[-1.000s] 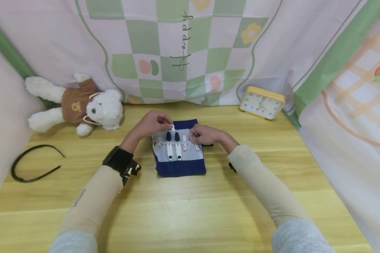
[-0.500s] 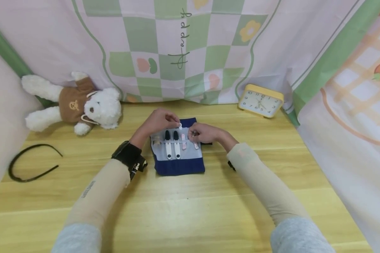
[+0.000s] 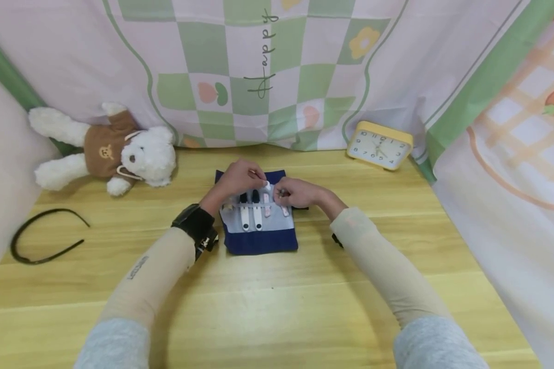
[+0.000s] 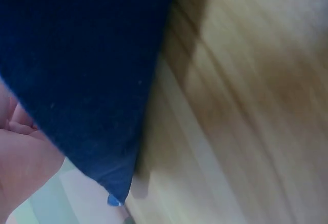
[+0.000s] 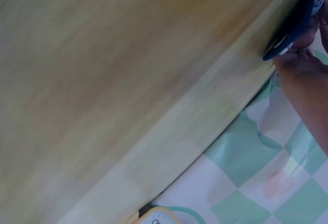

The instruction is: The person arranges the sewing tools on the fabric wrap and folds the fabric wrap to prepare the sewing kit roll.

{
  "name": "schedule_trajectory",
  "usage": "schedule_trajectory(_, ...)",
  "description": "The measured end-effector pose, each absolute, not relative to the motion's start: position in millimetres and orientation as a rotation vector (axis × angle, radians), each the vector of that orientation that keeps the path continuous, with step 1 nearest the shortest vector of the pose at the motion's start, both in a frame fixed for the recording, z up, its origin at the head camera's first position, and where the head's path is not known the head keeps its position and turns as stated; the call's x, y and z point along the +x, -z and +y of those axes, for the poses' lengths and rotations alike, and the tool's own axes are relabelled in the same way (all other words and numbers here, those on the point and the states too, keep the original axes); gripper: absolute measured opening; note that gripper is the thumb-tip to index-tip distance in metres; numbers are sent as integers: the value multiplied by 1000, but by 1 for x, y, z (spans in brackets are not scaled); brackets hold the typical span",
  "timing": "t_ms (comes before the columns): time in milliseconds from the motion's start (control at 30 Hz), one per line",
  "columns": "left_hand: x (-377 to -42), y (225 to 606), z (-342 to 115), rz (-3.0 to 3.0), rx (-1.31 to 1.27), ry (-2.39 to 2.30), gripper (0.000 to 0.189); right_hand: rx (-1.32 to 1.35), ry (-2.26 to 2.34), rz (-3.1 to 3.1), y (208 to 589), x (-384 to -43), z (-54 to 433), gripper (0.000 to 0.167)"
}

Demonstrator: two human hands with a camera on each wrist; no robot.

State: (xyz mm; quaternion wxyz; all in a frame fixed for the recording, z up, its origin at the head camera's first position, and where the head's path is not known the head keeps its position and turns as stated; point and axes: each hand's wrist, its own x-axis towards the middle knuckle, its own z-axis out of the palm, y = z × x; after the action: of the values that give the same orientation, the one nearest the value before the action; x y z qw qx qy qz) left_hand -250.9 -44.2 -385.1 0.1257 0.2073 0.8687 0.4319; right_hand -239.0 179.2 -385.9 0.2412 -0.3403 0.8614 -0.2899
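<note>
A navy and grey cloth organizer (image 3: 260, 243) lies unfolded on the table. Its band holds two white tools (image 3: 245, 218) with black upper ends and slim pink-and-white pieces (image 3: 266, 205). My left hand (image 3: 241, 177) reaches over its upper part and pinches a small white piece (image 3: 267, 185), whose kind is unclear. At the right side my right hand (image 3: 300, 192) has curled fingers around a small shiny thing (image 3: 283, 193), mostly hidden. In the left wrist view, navy cloth (image 4: 87, 70) covers much of the left hand. My right hand (image 5: 305, 75) touches the organizer's edge in the right wrist view.
A white plush bear (image 3: 147, 156) in a brown top lies at the back left, with a black headband (image 3: 20, 251) in front of it. The yellow clock (image 3: 380, 145) stands at the back right. A patterned curtain (image 3: 208, 46) hangs behind the wooden table (image 3: 277, 318).
My left hand has moved right across the organizer with the white piece, close to my right hand. The right hand has stayed nearly in place. The head view has shifted slightly.
</note>
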Motion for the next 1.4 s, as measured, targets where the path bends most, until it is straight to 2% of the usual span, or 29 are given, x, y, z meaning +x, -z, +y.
schedule_trajectory(333,-253,387,-39,2574,586,-1185,10,-1124,899,2225,392,-245,177,42)
schedule_trajectory(700,-255,388,-36,2449,675,-1201,10,-1024,859,2295,387,-242,179,23)
schedule_trajectory(1400,-259,395,-31,2404,718,-1127,14,-1065,852,2268,387,-242,178,29)
